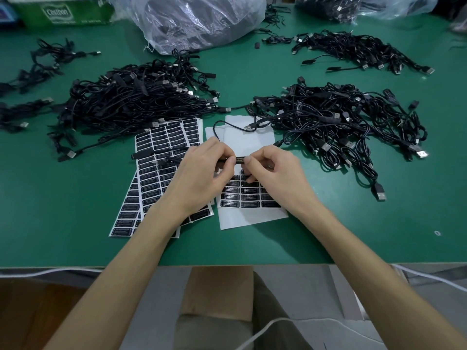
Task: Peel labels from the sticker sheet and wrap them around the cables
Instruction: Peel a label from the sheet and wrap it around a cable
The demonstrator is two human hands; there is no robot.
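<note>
My left hand [202, 170] and my right hand [271, 170] meet above a partly used sticker sheet [249, 215]. Between their fingertips they pinch a thin black cable [219, 125] with a black label [240, 159] on it. The cable loops back over the bare white upper part of the sheet to a USB plug. Several rows of black labels remain on the sheet's lower half. A stack of full sticker sheets [161, 160] lies to the left under my left wrist.
A large pile of black USB cables [131, 102] lies at left, another pile [336, 122] at right, smaller heaps farther back. A clear plastic bag [199, 18] and a green box [60, 11] stand at the far edge. The green table's front edge [227, 263] is near my body.
</note>
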